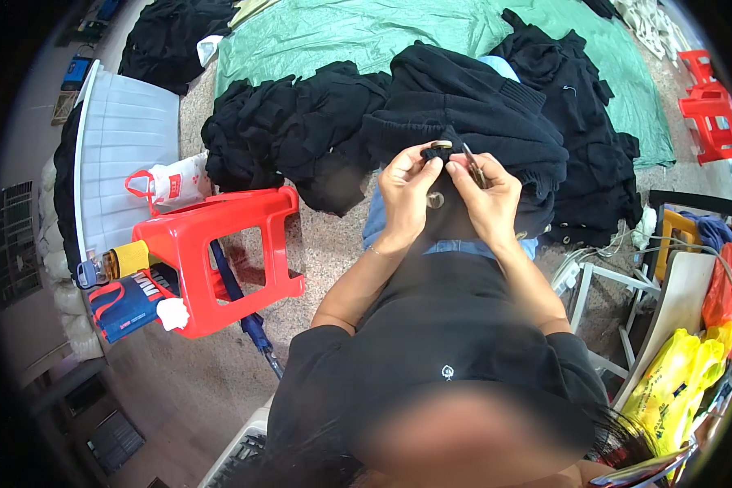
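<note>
A black knit garment (pixel 480 106) is spread over my lap and knees. My left hand (pixel 405 191) pinches a bunched edge of it, where a round tan button (pixel 442 145) stands up at the fingertips. Close beside it, my right hand (pixel 494 195) is closed around small pointed scissors (pixel 473 167), blades pointing away from me. Its thumb and fingertips also meet the black edge. A second round button (pixel 435 200) shows below, between my hands. The thread, if any, is too fine to make out.
Black garments lie heaped at left (pixel 293 122) and right (pixel 581 138), partly on a green sheet (pixel 317 41). A red stool (pixel 228 260) holds a bottle and bag at my left. A pale bin (pixel 130 122) stands behind it. Yellow bags (pixel 683 382) sit at right.
</note>
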A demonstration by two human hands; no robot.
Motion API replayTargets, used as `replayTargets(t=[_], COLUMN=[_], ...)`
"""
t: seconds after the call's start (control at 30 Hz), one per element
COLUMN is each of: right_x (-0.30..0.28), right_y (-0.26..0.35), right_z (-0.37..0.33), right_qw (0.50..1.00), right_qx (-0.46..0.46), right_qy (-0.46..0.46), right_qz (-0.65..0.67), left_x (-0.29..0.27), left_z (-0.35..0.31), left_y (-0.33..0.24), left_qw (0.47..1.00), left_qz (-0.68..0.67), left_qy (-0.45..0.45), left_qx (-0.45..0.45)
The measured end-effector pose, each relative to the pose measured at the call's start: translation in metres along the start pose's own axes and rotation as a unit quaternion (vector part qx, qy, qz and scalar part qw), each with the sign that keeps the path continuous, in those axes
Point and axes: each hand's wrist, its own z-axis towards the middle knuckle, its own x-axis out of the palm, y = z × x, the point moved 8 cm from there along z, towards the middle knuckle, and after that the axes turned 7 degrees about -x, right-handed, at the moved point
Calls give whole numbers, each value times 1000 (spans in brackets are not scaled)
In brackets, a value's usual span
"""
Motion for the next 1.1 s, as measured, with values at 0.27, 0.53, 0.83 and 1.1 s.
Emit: replayTargets(t=[0.27,0.53,0.83,1.1], right_x=[9,3,16,-10], right_y=[35,14,71,63], right_z=[-9,-7,-15,-1], right_qw=[939,994,925,907], right_qx=[-256,-102,-310,-325], right_qy=[25,37,198,59], right_qz=[-227,-2,-95,-261], left_x=[1,4,-1,-3], left_z=[-4,-9,-6,-5], left_y=[3,4,8,6], left_qw=[994,998,992,993], left_qz=[-102,-64,-105,-106], left_qy=[26,23,28,28], left_qx=[-23,-16,-57,-45])
